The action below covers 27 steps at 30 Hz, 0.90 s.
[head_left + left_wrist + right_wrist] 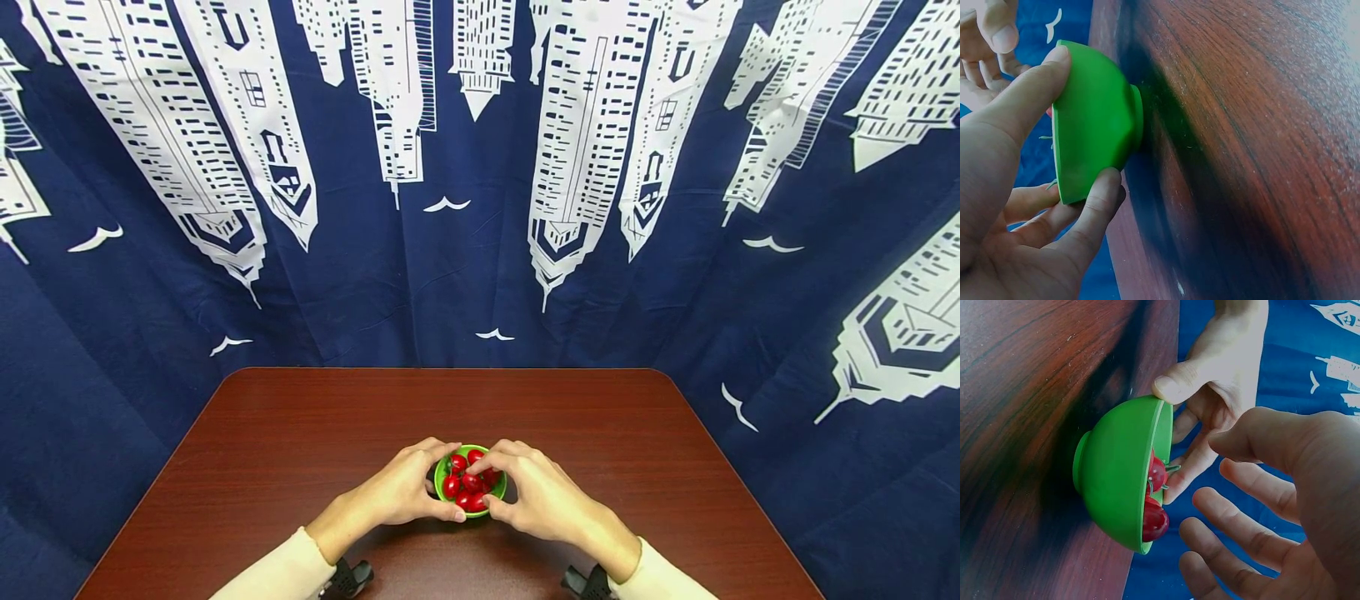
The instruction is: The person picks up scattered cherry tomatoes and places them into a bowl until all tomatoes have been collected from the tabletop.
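A small green bowl [439, 498] is near the front middle of the table, with several shiny red cherry tomatoes [471, 482] in it; some show green stalks. My left hand [408, 487] grips the bowl from the left, thumb on the near rim and fingers around the far side and underside, as the left wrist view shows. Whether the bowl's foot [1138, 117] touches the table I cannot tell. Over the right side of the bowl hovers my right hand [536, 492]. Its fingers [1241, 544] are spread and loosely bent, holding nothing in the right wrist view.
The reddish-brown wooden table [360, 408] has rounded far corners. Behind and beside it hangs a dark blue cloth [465, 275] printed with white upside-down buildings and birds. Dark straps [348, 577] circle both wrists by the cream sleeves.
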{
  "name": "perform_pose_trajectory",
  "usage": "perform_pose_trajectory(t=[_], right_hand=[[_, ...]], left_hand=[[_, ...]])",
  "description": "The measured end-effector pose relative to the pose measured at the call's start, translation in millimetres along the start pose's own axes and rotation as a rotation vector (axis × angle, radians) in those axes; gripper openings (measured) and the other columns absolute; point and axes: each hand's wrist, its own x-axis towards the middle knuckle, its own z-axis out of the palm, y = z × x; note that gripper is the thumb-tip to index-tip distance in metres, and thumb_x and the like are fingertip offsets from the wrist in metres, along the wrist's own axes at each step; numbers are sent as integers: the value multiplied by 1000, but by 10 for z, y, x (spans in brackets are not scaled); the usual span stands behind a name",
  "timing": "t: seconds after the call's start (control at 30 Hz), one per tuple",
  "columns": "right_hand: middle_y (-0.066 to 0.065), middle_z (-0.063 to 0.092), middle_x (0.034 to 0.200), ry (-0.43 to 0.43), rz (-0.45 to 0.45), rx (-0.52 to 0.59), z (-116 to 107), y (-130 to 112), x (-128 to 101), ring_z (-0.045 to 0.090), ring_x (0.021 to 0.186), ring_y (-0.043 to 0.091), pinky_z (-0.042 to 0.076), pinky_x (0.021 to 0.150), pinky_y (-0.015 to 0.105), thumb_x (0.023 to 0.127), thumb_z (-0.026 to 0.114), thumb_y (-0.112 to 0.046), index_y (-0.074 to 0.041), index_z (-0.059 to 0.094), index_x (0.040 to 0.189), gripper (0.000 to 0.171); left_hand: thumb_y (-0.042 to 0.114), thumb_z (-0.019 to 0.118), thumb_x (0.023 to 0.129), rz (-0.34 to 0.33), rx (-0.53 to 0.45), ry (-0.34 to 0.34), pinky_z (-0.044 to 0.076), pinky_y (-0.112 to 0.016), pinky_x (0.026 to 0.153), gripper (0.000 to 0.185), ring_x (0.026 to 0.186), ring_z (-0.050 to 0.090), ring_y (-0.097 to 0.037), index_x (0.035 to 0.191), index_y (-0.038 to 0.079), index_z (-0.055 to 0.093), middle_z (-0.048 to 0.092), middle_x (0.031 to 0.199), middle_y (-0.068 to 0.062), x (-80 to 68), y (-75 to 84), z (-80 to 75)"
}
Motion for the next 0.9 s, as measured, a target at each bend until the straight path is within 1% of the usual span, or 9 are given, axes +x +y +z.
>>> perform_pose_trajectory(t=[0.1,0.23,0.37,0.53,0.63,0.73,0.83,0.9], right_hand=[[-2,82,123,16,-5,-5,4,18,1,78,112,20,67,96,34,93,89,-11,-17,85,129,37],[-1,82,123,27,7,15,23,50,-12,79,112,19,67,97,37,94,85,-7,-17,85,129,36],[-4,81,126,57,32,37,29,118,-28,80,114,20,69,100,40,96,84,-5,-16,85,130,35],[-2,80,130,113,48,62,9,262,-49,83,118,24,70,105,45,97,82,-1,-14,84,129,35],[-2,79,132,140,67,71,-4,358,-68,83,117,25,71,104,46,96,80,1,-14,83,130,38],[-4,78,133,173,99,46,-25,451,-90,81,117,24,70,104,45,94,80,1,-17,82,132,42],[-5,77,134,208,132,6,-57,534,-117,80,116,22,69,101,43,94,82,-1,-21,82,132,43],[-5,77,134,231,149,-27,-80,587,-140,78,115,19,68,100,41,94,83,-2,-22,82,132,42]], left_hand=[[34,106,87,-2,-13,-1,70,-22,87,101,125,76,-29,165,-7,57,70,146,-16,7,-7,2],[34,107,87,-4,-12,-6,68,-17,86,101,126,76,-29,165,-6,57,70,146,-16,2,-5,7],[37,106,86,2,9,-7,67,-15,86,102,125,75,-28,165,-5,58,70,145,-15,9,-3,7],[41,106,86,11,44,2,66,-15,87,102,122,75,-24,164,-4,59,70,144,-13,29,-6,14],[42,106,85,12,62,1,68,-18,88,103,119,76,-23,164,-4,59,69,146,-14,25,-4,12],[43,105,87,21,57,4,71,-24,89,103,121,76,-26,165,-4,58,67,151,-17,18,0,-5],[45,103,90,33,46,26,72,-28,89,99,124,76,-28,165,-2,59,66,154,-18,9,-1,-43],[46,101,92,35,58,55,72,-30,90,95,124,77,-29,165,0,60,66,155,-18,0,-7,-77]])
